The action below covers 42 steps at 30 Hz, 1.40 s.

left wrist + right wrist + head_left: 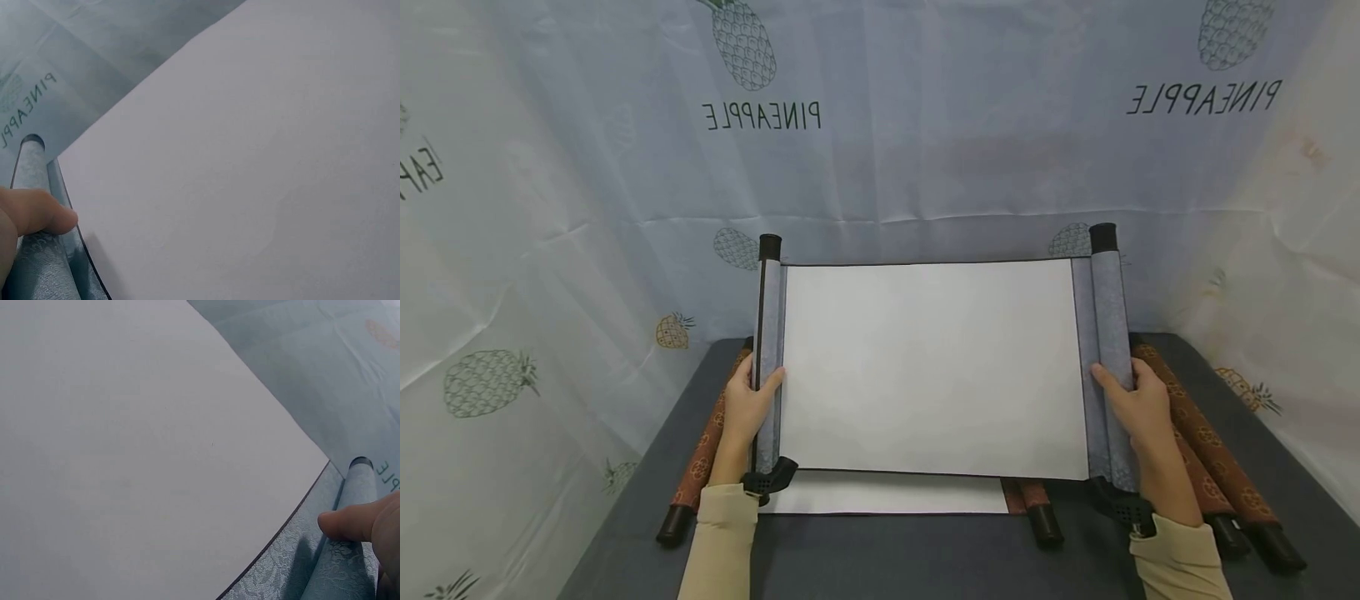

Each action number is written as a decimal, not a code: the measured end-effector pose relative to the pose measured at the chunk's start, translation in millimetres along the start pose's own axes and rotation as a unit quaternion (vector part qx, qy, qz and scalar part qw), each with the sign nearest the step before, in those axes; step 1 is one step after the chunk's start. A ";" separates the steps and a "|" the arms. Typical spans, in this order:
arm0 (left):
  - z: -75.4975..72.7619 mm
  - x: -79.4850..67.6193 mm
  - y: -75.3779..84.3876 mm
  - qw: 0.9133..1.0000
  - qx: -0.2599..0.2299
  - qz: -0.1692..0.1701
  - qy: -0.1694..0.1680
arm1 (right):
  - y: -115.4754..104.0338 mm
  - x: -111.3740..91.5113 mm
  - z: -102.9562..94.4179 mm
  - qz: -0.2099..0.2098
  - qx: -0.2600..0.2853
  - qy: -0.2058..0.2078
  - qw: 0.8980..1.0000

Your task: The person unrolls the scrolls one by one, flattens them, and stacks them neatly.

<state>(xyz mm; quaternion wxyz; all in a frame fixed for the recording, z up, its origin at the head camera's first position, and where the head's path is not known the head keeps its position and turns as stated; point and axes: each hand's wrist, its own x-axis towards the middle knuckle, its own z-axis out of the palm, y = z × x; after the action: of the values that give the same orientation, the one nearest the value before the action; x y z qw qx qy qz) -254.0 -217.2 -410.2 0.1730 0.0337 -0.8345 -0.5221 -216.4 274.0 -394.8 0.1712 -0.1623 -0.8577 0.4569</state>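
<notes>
- Far left, we note a pale curtain (pixel 550 275) printed with pineapples; it runs behind everything.
- Next, on the dark table (pixel 880 558), a slanting brown patterned roller (pixel 696 471) with a black end, partly behind the left hand (pixel 748 408).
- That hand is closed round the left roll (pixel 771 300) of a blue-grey scroll (pixel 932 367); in the left wrist view we see the thumb laid across it.
- Centre: we have the scroll spread between both hands, raised above the table, its white face towards us, rolls near upright.
- Below its lower edge, a strip of a second white sheet (pixel 887 493) shows, with a shorter-looking brown roller (pixel 1037 504) at its right end.
- Right hand (pixel 1142 408): closed round the right roll (pixel 1108 308), thumb in front; its other fingers we see only partly.
- Far right, two more brown rollers (pixel 1221 454) lie side by side, slanting.
</notes>
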 end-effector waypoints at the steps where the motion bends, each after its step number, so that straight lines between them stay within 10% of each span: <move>1: 0.0 0.5 -0.5 1.000 0.000 0.001 0.001 | -0.2 0.0 0.1 0.000 0.001 -0.001 1.000; 42: -16.2 4.0 -8.2 1.000 0.000 -0.028 0.014 | -0.5 0.7 -0.6 0.010 0.019 -0.005 1.000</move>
<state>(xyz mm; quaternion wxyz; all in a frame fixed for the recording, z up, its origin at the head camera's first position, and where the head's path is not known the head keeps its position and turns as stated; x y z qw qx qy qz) -253.6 -235.8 -410.0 0.1701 0.0642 -0.8307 -0.5261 -216.8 274.6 -394.0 0.1653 -0.1652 -0.8481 0.4756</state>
